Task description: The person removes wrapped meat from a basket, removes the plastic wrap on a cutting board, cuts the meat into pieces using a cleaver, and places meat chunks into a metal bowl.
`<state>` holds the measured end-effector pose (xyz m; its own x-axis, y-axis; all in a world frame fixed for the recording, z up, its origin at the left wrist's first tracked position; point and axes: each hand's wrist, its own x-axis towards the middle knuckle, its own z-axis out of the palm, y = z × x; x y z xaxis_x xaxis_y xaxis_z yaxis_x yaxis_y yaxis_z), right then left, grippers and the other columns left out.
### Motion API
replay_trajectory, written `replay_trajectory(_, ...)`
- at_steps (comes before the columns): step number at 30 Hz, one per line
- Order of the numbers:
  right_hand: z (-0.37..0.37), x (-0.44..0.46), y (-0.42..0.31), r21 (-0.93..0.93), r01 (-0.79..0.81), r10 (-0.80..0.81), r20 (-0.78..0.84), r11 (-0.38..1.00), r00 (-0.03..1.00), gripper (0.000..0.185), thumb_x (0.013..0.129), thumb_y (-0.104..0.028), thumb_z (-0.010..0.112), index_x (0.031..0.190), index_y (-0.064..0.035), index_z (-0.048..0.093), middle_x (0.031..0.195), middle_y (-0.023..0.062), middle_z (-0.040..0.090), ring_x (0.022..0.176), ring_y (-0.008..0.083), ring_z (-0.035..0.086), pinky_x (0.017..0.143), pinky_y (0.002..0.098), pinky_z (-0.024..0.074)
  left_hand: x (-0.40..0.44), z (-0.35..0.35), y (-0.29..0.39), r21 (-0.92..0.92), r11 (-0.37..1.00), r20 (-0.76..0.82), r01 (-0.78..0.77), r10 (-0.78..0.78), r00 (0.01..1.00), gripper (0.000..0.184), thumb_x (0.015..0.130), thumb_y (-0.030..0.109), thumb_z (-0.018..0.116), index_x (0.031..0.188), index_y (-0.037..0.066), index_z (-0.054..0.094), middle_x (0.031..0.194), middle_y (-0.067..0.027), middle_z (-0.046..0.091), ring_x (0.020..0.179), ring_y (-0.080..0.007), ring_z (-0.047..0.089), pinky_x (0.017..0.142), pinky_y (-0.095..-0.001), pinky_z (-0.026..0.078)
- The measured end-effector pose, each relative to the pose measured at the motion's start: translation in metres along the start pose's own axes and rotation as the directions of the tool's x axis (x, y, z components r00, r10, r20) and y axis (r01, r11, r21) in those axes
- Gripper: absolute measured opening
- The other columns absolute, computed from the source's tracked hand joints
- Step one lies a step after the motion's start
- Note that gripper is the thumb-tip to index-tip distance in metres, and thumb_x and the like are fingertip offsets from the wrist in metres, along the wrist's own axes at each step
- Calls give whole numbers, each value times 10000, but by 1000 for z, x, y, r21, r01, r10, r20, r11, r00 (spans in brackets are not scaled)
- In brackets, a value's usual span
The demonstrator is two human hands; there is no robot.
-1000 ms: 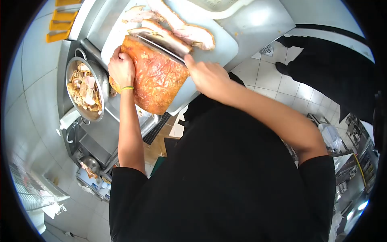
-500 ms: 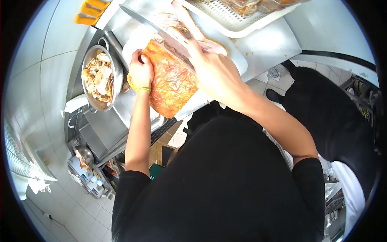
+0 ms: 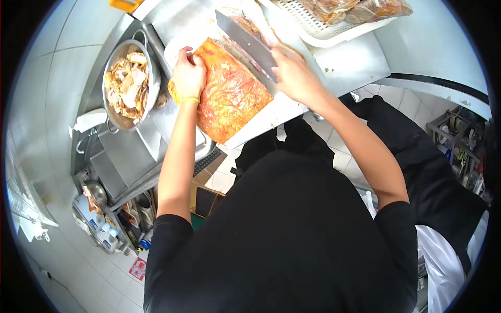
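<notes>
A large slab of roast pork (image 3: 229, 94) with golden, blistered skin lies on a white cutting board (image 3: 286, 110). My left hand (image 3: 189, 77) grips its left edge, fingers bent, with a yellow band at the wrist. In my right hand (image 3: 295, 75) is a broad-bladed knife (image 3: 245, 44), my fingers closed round its hidden handle. The blade stands along the slab's cut far side, its flat face partly turned to me. Beyond the blade lies a cut strip of pork (image 3: 258, 21) with a pale inside.
At left, a steel two-handled bowl (image 3: 153, 83) holds chopped meat pieces. A white perforated basket (image 3: 313, 39) with wrapped meat (image 3: 360, 11) stands at the far right. A steel sink (image 3: 125, 151) adjoins the counter. Another person in black (image 3: 412, 141) is close on my right.
The knife and my right hand have moved right relative to the slab, and more of the blade's face shows. My left hand stays on the slab's edge. The view has shifted slightly.
</notes>
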<state>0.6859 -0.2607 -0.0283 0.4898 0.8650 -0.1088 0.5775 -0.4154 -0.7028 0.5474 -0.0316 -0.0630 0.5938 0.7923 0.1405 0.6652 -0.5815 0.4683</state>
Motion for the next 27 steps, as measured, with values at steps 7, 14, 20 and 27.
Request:
replay_trajectory(7, -63, -154, -17, 139, -357, 339, 141, 924, 930, 337, 896, -82, 568, 1191, 29, 452, 738, 270, 581, 672, 458, 569, 593, 448, 443, 20, -21, -35, -200, 972, 285, 121, -61, 957, 357, 867, 253, 553, 1130, 27, 638, 921, -176, 709, 853, -266, 682, 806, -349, 499)
replay_trajectory(14, -29, -204, -38, 143, -576, 503, 352, 805, 790, 274, 899, -58, 571, 1135, 33, 466, 776, 268, 585, 720, 401, 600, 676, 415, 462, -4, -44, -131, -528, 817, 416, 233, 10, 909, 370, 960, 226, 552, 1185, -59, 625, 1055, -104, 694, 945, -147, 627, 892, -265, 457)
replay_trajectory(20, -41, -133, -72, 134, -644, 562, 379, 753, 735, 295, 916, -71, 523, 1175, 50, 448, 900, 272, 622, 792, 433, 628, 721, 470, 495, -91, -67, -149, -531, 773, 328, 346, -189, 926, 401, 957, 230, 575, 1214, -78, 600, 1066, -108, 680, 945, -133, 610, 861, -289, 481)
replay_trajectory(27, 4, -55, 7, -128, -8, 11, 22, 992, 1000, 311, 920, -72, 542, 1195, 37, 446, 804, 263, 631, 720, 398, 648, 651, 475, 492, -185, -58, -123, -671, 462, 425, 580, -402, 811, 436, 943, 362, 580, 1233, 36, 578, 1101, -71, 657, 1037, -181, 619, 880, -350, 484)
